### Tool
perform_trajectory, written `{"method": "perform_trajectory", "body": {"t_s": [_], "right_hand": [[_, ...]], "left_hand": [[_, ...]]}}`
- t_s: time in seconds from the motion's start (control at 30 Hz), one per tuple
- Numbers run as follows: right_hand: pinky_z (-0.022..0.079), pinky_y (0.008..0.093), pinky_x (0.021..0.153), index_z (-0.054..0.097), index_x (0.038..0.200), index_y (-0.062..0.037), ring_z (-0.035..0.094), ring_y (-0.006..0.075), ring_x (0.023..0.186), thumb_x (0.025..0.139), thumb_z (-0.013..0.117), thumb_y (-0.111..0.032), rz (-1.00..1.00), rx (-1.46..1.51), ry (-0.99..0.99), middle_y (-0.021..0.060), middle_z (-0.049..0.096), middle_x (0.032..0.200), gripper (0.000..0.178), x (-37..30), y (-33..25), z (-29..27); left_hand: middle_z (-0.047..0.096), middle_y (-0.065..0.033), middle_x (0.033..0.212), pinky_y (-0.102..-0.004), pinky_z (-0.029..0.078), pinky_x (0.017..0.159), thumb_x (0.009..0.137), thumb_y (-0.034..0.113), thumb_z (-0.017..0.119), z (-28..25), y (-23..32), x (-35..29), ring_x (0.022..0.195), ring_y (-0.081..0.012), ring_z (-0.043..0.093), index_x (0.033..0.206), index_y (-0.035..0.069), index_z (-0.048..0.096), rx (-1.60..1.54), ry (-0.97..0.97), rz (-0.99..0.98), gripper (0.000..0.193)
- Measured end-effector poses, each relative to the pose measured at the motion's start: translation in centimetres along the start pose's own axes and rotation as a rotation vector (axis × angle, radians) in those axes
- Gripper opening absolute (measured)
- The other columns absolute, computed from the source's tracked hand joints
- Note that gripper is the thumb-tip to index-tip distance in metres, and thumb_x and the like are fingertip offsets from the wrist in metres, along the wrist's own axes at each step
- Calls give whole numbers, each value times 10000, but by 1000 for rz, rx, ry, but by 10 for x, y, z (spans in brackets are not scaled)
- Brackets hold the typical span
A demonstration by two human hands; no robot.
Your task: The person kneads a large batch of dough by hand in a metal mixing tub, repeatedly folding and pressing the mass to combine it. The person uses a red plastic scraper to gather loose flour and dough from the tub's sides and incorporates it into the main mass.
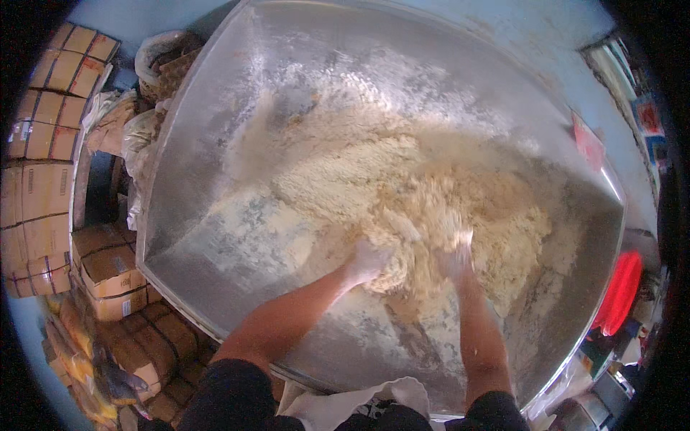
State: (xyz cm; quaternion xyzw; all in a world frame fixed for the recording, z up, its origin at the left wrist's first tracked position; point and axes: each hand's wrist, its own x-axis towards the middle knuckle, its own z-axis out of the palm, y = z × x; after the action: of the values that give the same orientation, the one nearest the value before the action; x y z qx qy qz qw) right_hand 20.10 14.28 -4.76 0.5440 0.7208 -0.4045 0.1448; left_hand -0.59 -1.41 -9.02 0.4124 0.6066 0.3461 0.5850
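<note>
A large metal trough (194, 244) with sloping walls spreads out before me. Inside lies a heap of crumbly, pale yellow, floury mixture (338, 172), looser and browner toward the right. My left hand (368, 260), whitened with flour, reaches into the near side of the heap. To its right, my right hand (454, 257) is also in the mixture. Clumps between and beyond the two hands are smeared by motion. The fingers of both hands are blurred or sunk in the mixture, so what they grasp does not show.
Strapped cardboard boxes (47, 194) stack up along the left, with more boxes (108, 266) by the trough's left corner. Sacks (144, 136) lean beside its far left wall. A bright red object (619, 293) sits outside the right rim. White cloth (366, 406) lies at the near edge.
</note>
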Motion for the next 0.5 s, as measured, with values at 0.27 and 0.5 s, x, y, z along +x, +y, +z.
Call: {"method": "perform_trajectory", "body": {"t_s": [0.27, 0.5], "right_hand": [[504, 391, 884, 638, 1179, -63, 637, 274, 984, 829, 625, -520, -93, 153, 12, 145, 668, 1094, 576, 222, -113, -77], [368, 417, 1056, 486, 1325, -35, 529, 323, 1155, 898, 538, -263, -90, 5, -334, 192, 596, 1213, 487, 227, -156, 124]], "left_hand": [[636, -79, 898, -355, 507, 766, 872, 249, 621, -231, -55, -49, 844, -189, 600, 1023, 39, 629, -137, 476, -487, 259], [635, -103, 1076, -413, 540, 779, 935, 362, 553, -213, -72, 67, 950, -222, 628, 1108, 53, 600, -694, 275, -264, 357]]}}
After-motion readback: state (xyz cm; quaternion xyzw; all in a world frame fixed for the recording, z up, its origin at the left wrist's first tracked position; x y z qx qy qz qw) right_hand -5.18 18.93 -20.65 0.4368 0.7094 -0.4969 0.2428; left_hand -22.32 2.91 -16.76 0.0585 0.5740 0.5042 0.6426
